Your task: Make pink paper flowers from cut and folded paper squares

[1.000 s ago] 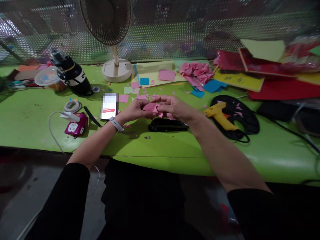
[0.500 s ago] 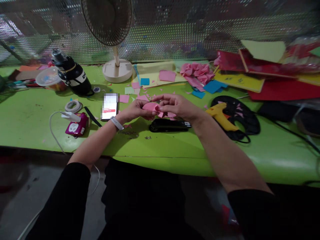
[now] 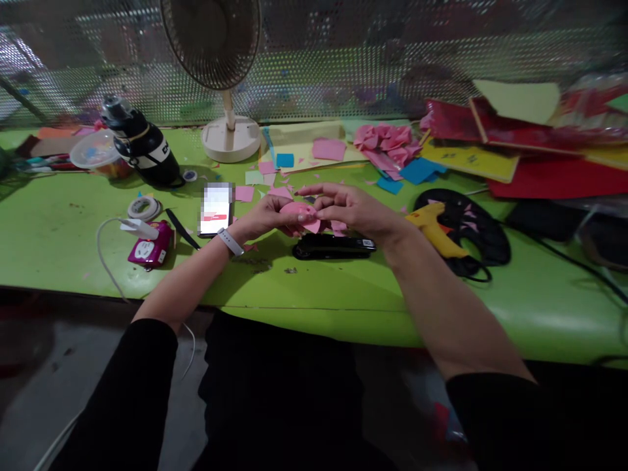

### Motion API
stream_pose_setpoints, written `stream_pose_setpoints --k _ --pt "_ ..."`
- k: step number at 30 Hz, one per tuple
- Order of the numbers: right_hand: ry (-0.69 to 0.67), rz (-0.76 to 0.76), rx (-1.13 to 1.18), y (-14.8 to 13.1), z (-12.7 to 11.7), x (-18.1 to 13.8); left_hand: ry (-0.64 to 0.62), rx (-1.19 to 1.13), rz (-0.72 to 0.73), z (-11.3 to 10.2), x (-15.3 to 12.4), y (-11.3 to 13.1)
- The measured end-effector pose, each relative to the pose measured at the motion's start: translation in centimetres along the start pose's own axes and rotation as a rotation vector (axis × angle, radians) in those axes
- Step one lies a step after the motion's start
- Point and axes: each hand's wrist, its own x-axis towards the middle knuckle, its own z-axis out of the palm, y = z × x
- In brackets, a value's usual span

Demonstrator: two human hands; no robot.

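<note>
Both my hands meet over the green table (image 3: 59,248), holding one small folded piece of pink paper (image 3: 300,214). My left hand (image 3: 265,219), with a white watch on the wrist, pinches it from the left. My right hand (image 3: 353,209) pinches it from the right, its upper fingers stretched out. Just below the hands lies a black stapler (image 3: 333,247). Pink paper scraps (image 3: 338,227) lie under the right hand.
A phone (image 3: 216,209) lies left of my hands, with a tape roll (image 3: 142,208) and a pink plug block (image 3: 150,248) beyond. A yellow glue gun (image 3: 434,229) rests on a black mat at right. A fan (image 3: 228,140), a black bottle (image 3: 142,147), pink paper bows (image 3: 387,140) and stacked coloured sheets (image 3: 540,157) stand behind.
The pink paper has been turned and folded between my fingers; a pointed corner now hangs below. Both hands stayed in nearly the same place.
</note>
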Motion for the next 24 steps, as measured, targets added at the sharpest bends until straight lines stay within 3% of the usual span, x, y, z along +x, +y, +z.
stream_pose_setpoints --k 3,7,11,14,19,24 --pt "0.007 -0.019 -0.052 0.2 0.0 0.1 0.012 0.032 -0.028 -0.1 0.1 0.0" --pt "0.173 -0.142 -0.234 0.8 0.4 0.5 0.011 0.026 -0.016 -0.4 0.5 -0.4" --pt "0.325 -0.226 -0.440 1.5 1.0 0.9 0.143 0.044 0.063 -0.3 1.0 -1.1" --pt "0.341 -0.218 -0.527 1.9 1.4 1.2 0.277 0.072 0.128 -0.2 1.3 -1.5" --pt "0.383 -0.201 -0.519 2.1 2.3 1.3 0.382 0.211 0.259 -0.2 1.8 -2.1" --pt "0.419 -0.251 -0.545 2.8 3.1 1.5 0.357 0.183 0.311 -0.4 2.1 -2.8"
